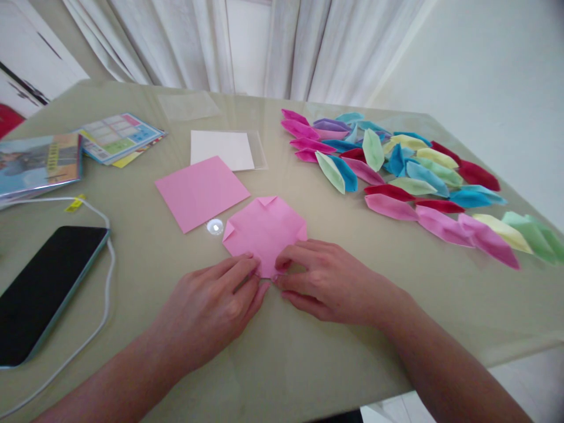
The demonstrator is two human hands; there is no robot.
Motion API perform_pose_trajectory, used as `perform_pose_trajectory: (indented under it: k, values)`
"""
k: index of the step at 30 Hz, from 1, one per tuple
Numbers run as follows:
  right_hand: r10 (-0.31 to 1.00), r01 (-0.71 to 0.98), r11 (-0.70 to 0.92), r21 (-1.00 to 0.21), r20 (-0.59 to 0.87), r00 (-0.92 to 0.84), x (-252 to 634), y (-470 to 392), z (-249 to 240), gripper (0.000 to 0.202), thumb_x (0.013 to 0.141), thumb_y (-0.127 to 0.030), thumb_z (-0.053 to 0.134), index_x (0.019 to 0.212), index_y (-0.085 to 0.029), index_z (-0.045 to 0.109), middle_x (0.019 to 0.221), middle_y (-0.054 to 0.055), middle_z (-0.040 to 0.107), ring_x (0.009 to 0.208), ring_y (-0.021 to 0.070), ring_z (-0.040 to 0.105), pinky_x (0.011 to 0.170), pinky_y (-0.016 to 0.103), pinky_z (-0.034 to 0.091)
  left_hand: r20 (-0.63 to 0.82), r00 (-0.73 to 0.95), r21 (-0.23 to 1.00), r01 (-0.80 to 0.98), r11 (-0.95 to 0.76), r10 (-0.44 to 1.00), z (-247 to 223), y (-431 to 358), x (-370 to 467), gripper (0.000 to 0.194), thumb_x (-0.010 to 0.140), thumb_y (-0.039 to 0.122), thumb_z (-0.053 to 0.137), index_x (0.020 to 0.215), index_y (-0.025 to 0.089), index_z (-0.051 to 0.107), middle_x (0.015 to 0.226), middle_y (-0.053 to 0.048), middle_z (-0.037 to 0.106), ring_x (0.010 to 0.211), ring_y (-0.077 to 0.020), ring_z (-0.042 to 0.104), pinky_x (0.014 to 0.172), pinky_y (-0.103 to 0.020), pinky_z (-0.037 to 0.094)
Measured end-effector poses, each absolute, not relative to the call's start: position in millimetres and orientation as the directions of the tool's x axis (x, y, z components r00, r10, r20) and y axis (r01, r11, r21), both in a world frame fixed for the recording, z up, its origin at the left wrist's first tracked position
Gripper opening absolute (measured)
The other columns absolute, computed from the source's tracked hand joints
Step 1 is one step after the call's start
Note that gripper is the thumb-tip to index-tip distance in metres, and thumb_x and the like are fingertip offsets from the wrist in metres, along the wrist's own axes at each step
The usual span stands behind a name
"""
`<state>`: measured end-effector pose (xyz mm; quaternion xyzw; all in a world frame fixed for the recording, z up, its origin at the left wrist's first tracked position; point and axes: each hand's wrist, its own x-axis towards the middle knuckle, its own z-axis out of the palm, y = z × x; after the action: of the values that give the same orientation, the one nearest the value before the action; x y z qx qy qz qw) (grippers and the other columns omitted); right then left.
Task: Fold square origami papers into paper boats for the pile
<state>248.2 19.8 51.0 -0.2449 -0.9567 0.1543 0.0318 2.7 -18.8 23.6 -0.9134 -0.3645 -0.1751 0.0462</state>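
In front of me on the table lies a sheet of pink origami paper with its visible corners folded inward. My left hand pinches the near left edge of this paper, fingers closed. At the near right edge, the bent fingers of my right hand press and grip the same sheet. The nearest corner is partly hidden by my fingertips. Just beyond it, to the left, rests a flat pink square of paper. A small round clear disc sits between the two.
Many folded paper pieces in mixed colours spread across the right side. A white sheet in a clear sleeve lies behind. On the left are a phone, a white cable, a booklet and printed cards.
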Motion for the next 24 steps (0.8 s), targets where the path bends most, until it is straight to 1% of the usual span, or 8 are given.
perform_pose_trajectory:
  k: [6,9,11,14,16,17,20,24]
  values:
    - [0.490,0.466,0.826,-0.317,-0.004,-0.871,247.9,19.8,51.4,0.023,0.106,-0.025,0.059,0.099,-0.018,0.080,0.117,0.008,0.075,0.104,0.0218,0.071,0.092,0.037,0.051,0.324,0.772,0.009,0.576,-0.817,0.547,25.4,-7.7,-11.7,0.044,0.112,0.026,0.040,0.094,0.016,0.079,0.112,-0.008,0.083,0.096,-0.0236,0.081,0.079,-0.037,0.065]
    - [0.487,0.457,0.835,-0.306,0.024,-0.873,248.0,20.2,48.5,0.022,0.106,-0.025,0.060,0.099,-0.017,0.079,0.114,0.007,0.076,0.102,0.0215,0.071,0.090,0.036,0.051,0.355,0.749,0.089,0.568,-0.818,0.559,27.6,-1.4,-17.4,0.041,0.111,0.027,0.045,0.086,0.019,0.076,0.104,-0.006,0.083,0.088,-0.0204,0.079,0.077,-0.033,0.061]
    - [0.486,0.452,0.842,-0.295,0.049,-0.873,247.8,21.0,46.6,0.021,0.105,-0.026,0.061,0.098,-0.017,0.079,0.112,0.007,0.077,0.101,0.0216,0.071,0.089,0.036,0.051,0.400,0.665,0.154,0.629,-0.762,0.630,29.9,3.0,-20.9,0.039,0.109,0.027,0.048,0.078,0.020,0.069,0.088,-0.004,0.078,0.077,-0.0178,0.074,0.072,-0.031,0.055]
    - [0.483,0.444,0.852,-0.279,0.091,-0.871,247.2,22.9,43.5,0.020,0.105,-0.029,0.063,0.095,-0.018,0.077,0.107,0.007,0.077,0.098,0.0214,0.071,0.089,0.037,0.050,0.409,0.397,0.187,0.845,-0.501,0.822,32.6,9.6,-26.5,0.035,0.108,0.030,0.049,0.074,0.022,0.057,0.072,-0.001,0.062,0.066,-0.0177,0.061,0.064,-0.032,0.045]
    - [0.481,0.441,0.858,-0.263,0.111,-0.870,246.8,24.7,40.7,0.020,0.105,-0.029,0.064,0.095,-0.017,0.076,0.105,0.007,0.077,0.097,0.0213,0.071,0.090,0.037,0.050,0.360,0.247,0.159,0.934,-0.320,0.900,31.6,13.7,-30.0,0.028,0.107,0.033,0.047,0.082,0.023,0.056,0.081,-0.002,0.062,0.069,-0.0204,0.061,0.063,-0.034,0.042]
    - [0.486,0.448,0.859,-0.250,0.120,-0.866,246.7,25.7,39.1,0.021,0.105,-0.030,0.063,0.095,-0.017,0.075,0.104,0.007,0.077,0.097,0.0213,0.071,0.089,0.036,0.050,0.316,0.219,0.138,0.952,-0.273,0.923,29.9,15.5,-31.4,0.024,0.107,0.034,0.046,0.089,0.023,0.058,0.088,-0.004,0.064,0.076,-0.0231,0.064,0.066,-0.035,0.043]
    - [0.532,0.498,0.839,-0.219,0.140,-0.835,247.5,28.9,33.9,0.026,0.107,-0.033,0.060,0.093,-0.016,0.075,0.101,0.008,0.076,0.093,0.0211,0.070,0.088,0.036,0.050,0.231,0.244,0.096,0.958,-0.272,0.942,21.8,20.0,-33.2,0.024,0.104,0.031,0.041,0.101,0.020,0.062,0.100,-0.011,0.065,0.090,-0.0313,0.066,0.078,-0.042,0.050]
    - [0.592,0.561,0.802,-0.206,0.142,-0.794,250.0,33.1,29.8,0.024,0.106,-0.032,0.062,0.091,-0.016,0.073,0.100,0.007,0.075,0.091,0.0214,0.069,0.084,0.035,0.049,0.201,0.277,0.159,0.937,-0.310,0.940,12.9,22.2,-32.2,0.028,0.103,0.033,0.042,0.110,0.016,0.064,0.107,-0.013,0.065,0.098,-0.0336,0.067,0.089,-0.047,0.053]
